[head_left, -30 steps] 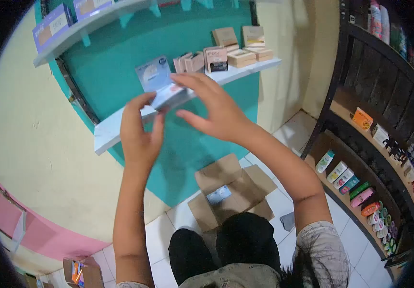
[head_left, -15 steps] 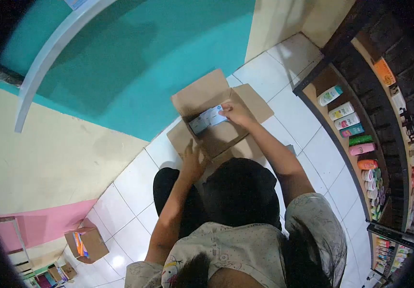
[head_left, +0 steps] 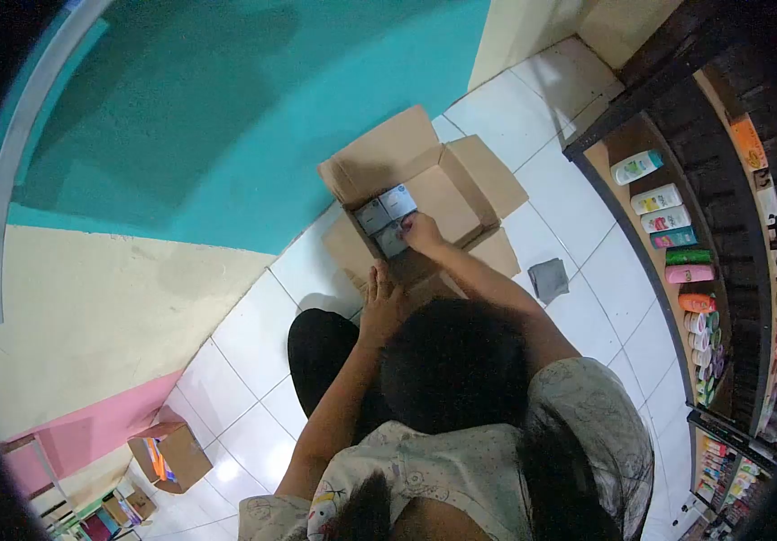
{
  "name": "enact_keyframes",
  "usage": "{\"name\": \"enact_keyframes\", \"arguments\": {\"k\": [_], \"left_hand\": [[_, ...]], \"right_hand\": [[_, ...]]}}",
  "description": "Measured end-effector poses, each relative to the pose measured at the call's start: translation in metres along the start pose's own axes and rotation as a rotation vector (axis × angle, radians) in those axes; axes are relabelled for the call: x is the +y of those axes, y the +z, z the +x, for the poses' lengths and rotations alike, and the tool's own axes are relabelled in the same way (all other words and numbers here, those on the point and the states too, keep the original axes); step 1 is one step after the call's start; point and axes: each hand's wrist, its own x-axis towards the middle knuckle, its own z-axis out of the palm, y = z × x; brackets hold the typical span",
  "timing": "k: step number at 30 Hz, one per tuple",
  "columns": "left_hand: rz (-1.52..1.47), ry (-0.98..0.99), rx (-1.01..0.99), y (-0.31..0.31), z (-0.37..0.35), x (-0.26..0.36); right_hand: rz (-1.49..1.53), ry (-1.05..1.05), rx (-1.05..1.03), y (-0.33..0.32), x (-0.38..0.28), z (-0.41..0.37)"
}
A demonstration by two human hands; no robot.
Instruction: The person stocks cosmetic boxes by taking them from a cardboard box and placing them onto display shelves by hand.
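Note:
An opened cardboard box (head_left: pixel 448 197) sits on the tiled floor in front of me, its flaps folded out. Several small white-and-blue cartons (head_left: pixel 397 201) stand grouped in its left corner. My right hand (head_left: pixel 423 234) reaches inside with fingers closed at the edge of the nearest small carton (head_left: pixel 392 240), partly covering it. At the near left flap (head_left: pixel 345 252), my left hand (head_left: pixel 379 302) rests with its fingers stretched out and nothing held in them.
A grey folded cloth (head_left: pixel 549 279) lies on the floor to the right. Curved-looking shelves (head_left: pixel 627 194) with bottles run along the right side. The teal wall (head_left: pixel 226 126) rises beyond the box. Another cardboard box (head_left: pixel 172 458) with orange items stands at lower left.
The pale cartons, earlier held in a slanting row by my right hand, now sit in the box's left corner. My right hand has moved lower, and my left hand slightly right.

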Motion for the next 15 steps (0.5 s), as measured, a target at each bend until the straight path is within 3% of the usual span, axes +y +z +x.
{"name": "enact_keyframes", "arguments": {"k": [3, 6, 13, 15], "left_hand": [[-0.029, -0.025, -0.037, -0.011, 0.002, 0.003], [-0.006, -0.037, -0.063, -0.014, 0.005, 0.005], [-0.025, -0.026, 0.013, -0.003, 0.004, 0.002], [0.118, 0.045, -0.033, 0.013, 0.006, -0.006]], "right_hand": [[0.003, -0.034, 0.162, 0.017, -0.011, -0.014], [-0.01, -0.076, 0.177, 0.014, -0.011, -0.02], [-0.07, -0.069, 0.076, 0.011, -0.008, -0.024], [-0.118, -0.15, 0.05, -0.002, -0.02, -0.033]]}}
